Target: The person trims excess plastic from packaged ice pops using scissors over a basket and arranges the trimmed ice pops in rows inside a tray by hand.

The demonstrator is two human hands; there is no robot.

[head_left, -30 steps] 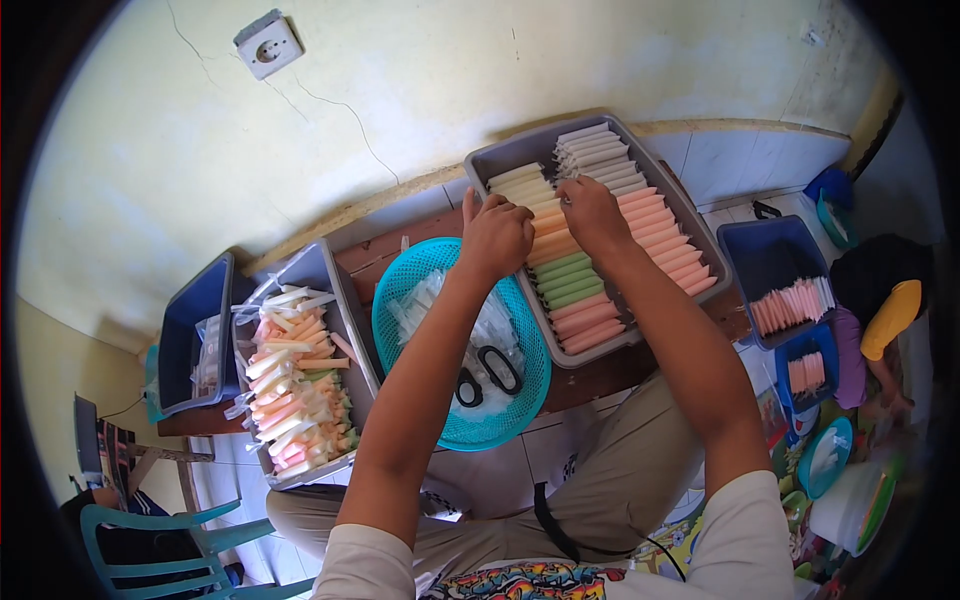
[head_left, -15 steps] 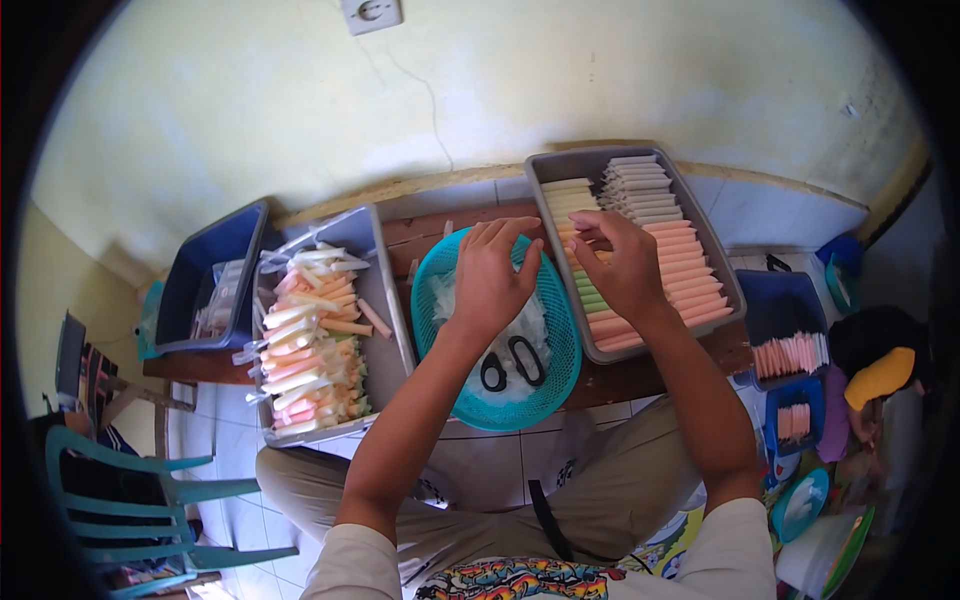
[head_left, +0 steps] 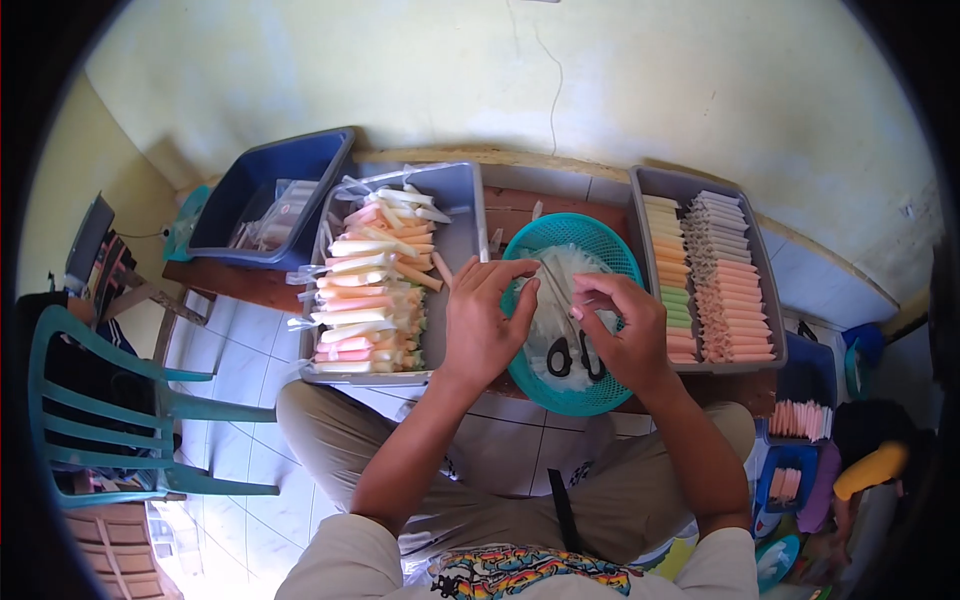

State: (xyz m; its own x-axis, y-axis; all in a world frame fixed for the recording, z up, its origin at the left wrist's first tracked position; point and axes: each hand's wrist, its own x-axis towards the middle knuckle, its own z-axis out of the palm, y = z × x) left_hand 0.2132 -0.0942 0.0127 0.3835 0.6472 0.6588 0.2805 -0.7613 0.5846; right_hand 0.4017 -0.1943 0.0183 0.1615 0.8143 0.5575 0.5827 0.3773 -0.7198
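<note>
My left hand (head_left: 487,318) hovers at the left rim of the turquoise basket (head_left: 521,372), thumb and fingers apart, holding nothing. Over the basket's right side is my right hand (head_left: 628,325); its fingers are curved, with a gap between thumb and forefinger and nothing visible in them. Black-handled scissors (head_left: 560,358) lie in the basket on clear plastic scraps (head_left: 545,320), partly hidden by my right hand. To the left, a grey tray (head_left: 462,200) holds a loose pile of pastel sticks in clear plastic (head_left: 365,290). Another grey tray (head_left: 776,300) at right holds similar sticks in neat rows (head_left: 735,285).
A dark blue bin (head_left: 240,245) with plastic packets stands at far left, near a green plastic chair (head_left: 110,400). Blue bins (head_left: 790,462) with pink sticks sit lower right, beside a bending person in a yellow sleeve (head_left: 868,472). A wall rises behind the bench (head_left: 510,212).
The view has turned left, shifting the trays and basket rightward in the picture. My right hand has come from over the right tray to over the basket; my left hand has moved to the basket's left rim.
</note>
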